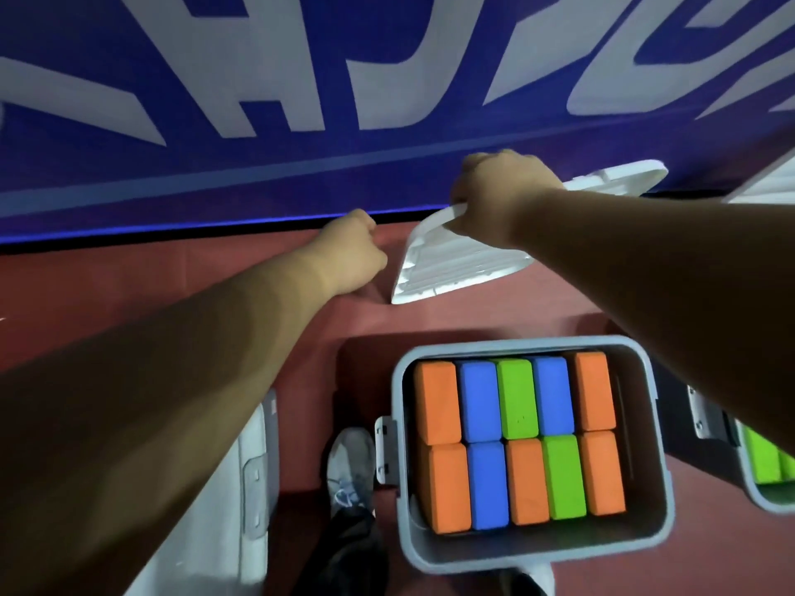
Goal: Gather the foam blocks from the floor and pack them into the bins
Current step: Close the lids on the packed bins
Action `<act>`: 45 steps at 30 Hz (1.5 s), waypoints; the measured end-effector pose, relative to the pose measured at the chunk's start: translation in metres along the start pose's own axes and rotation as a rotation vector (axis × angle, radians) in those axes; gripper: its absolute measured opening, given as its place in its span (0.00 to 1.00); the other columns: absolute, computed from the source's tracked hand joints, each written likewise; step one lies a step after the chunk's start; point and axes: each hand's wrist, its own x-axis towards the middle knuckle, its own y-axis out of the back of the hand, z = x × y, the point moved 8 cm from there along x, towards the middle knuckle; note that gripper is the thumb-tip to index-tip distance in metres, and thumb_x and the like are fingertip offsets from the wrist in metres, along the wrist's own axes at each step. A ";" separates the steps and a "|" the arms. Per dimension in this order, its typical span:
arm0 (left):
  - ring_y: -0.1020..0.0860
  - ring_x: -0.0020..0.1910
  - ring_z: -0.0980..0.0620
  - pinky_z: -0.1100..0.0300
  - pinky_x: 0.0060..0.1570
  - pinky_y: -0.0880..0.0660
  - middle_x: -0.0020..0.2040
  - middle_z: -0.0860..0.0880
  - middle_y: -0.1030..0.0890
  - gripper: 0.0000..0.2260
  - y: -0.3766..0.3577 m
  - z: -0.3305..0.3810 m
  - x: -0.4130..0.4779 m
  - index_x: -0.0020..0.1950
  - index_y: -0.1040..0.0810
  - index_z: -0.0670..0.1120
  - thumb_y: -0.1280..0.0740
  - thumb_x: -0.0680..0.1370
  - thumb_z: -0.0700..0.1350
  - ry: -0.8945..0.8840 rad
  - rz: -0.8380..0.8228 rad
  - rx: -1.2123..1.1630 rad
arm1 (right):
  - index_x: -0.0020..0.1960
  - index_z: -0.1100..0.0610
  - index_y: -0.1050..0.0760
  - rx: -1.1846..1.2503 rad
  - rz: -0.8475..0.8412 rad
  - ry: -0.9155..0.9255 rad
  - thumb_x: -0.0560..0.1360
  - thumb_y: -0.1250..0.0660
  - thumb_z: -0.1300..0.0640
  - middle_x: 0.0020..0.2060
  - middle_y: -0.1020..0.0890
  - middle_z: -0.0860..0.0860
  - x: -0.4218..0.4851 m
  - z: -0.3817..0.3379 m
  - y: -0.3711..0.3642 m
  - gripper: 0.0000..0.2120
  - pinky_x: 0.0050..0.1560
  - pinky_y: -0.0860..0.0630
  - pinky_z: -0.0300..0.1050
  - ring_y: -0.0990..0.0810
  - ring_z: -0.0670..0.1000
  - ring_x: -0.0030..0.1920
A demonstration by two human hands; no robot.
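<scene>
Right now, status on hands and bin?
Right hand grips white lid, tilted. Left hand curled, nothing seen in it. Middle bin full of foam blocks, uncovered. Nothing lies on the blocks.

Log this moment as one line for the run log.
right hand: grips tilted lid | left hand: curled, nothing seen in it | bin: open, blocks packed in two rows

The right bin [765, 503] runs off the edge; the left arm [193, 380] covers most of the left bin [254, 466].
</scene>
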 end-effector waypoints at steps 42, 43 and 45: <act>0.23 0.47 0.50 0.55 0.40 0.34 0.46 0.56 0.21 0.06 -0.489 0.075 -0.224 0.50 0.21 0.54 0.37 0.79 0.50 -0.373 -0.213 0.461 | 0.58 0.52 0.27 0.182 -0.383 -0.110 0.74 0.34 0.47 0.56 0.27 0.51 -0.407 0.146 -0.370 0.16 0.58 0.25 0.54 0.26 0.57 0.59; 0.22 0.45 0.50 0.55 0.39 0.32 0.45 0.55 0.20 0.06 -0.476 0.065 -0.223 0.49 0.21 0.53 0.38 0.79 0.49 -0.349 -0.170 0.417 | 0.56 0.52 0.26 0.223 -0.367 -0.122 0.74 0.35 0.47 0.54 0.27 0.51 -0.399 0.139 -0.366 0.14 0.58 0.24 0.56 0.26 0.57 0.58; 0.21 0.44 0.51 0.55 0.39 0.29 0.45 0.55 0.17 0.07 -0.440 0.034 -0.216 0.49 0.20 0.50 0.37 0.78 0.46 -0.253 -0.038 0.266 | 0.54 0.53 0.25 0.322 -0.316 -0.161 0.74 0.36 0.49 0.53 0.26 0.52 -0.379 0.120 -0.354 0.11 0.57 0.23 0.56 0.24 0.58 0.56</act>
